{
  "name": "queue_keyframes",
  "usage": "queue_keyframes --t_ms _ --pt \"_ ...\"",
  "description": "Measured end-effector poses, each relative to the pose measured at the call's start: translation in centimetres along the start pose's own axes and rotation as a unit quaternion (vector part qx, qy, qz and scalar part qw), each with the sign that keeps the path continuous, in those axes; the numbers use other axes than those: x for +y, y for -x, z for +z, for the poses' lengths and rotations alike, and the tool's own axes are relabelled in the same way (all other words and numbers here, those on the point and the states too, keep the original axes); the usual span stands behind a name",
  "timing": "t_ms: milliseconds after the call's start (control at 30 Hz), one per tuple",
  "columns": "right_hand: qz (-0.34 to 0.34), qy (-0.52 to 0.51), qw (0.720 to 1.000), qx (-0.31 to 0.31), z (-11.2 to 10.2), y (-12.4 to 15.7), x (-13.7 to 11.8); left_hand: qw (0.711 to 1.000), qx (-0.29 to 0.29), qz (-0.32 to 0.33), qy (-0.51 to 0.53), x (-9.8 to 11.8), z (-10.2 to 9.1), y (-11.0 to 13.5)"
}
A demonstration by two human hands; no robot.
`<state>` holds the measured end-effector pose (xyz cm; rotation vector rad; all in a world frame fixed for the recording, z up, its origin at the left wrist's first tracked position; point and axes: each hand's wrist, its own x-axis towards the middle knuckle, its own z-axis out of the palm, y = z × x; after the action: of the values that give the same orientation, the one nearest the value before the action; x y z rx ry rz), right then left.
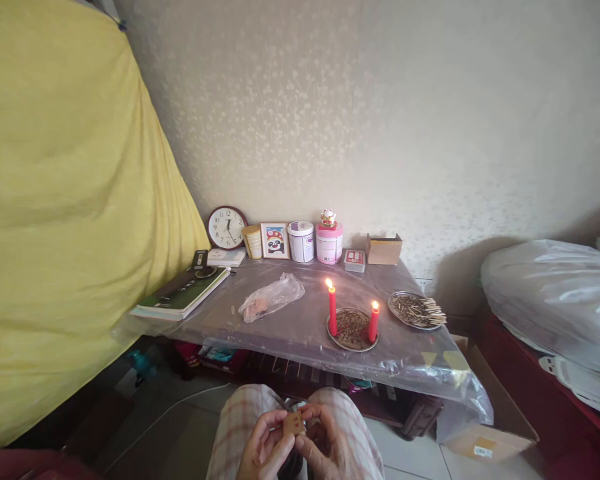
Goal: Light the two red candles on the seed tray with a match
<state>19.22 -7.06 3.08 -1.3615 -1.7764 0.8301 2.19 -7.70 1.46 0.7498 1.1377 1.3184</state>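
Low in the view, over my lap in checked trousers, my left hand (263, 445) and my right hand (325, 443) pinch a small brown box (294, 423) between their fingertips. It looks like a matchbox. On the plastic-covered table (280, 327) ahead, two lit red candles (332, 308) (373, 320) stand in a round metal plate (353, 330). A second plate (415, 310) to the right holds several thin sticks.
A crumpled plastic bag (273, 297) lies mid-table, with books (183, 293) at the left end. Along the wall stand a clock (227, 227), tins, a framed picture, a pink jar (329, 243) and a cardboard box (383, 249). Yellow cloth (55, 200) hangs left; wrapped bundles sit right.
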Motion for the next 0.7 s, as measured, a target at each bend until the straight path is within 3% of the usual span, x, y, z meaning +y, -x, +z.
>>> queue_keyframes --t_ms 700 --pt "-0.002 0.0 1.0 0.009 0.1 0.3 0.8 1.0 -0.003 0.009 -0.002 -0.9 -0.1 -0.2"
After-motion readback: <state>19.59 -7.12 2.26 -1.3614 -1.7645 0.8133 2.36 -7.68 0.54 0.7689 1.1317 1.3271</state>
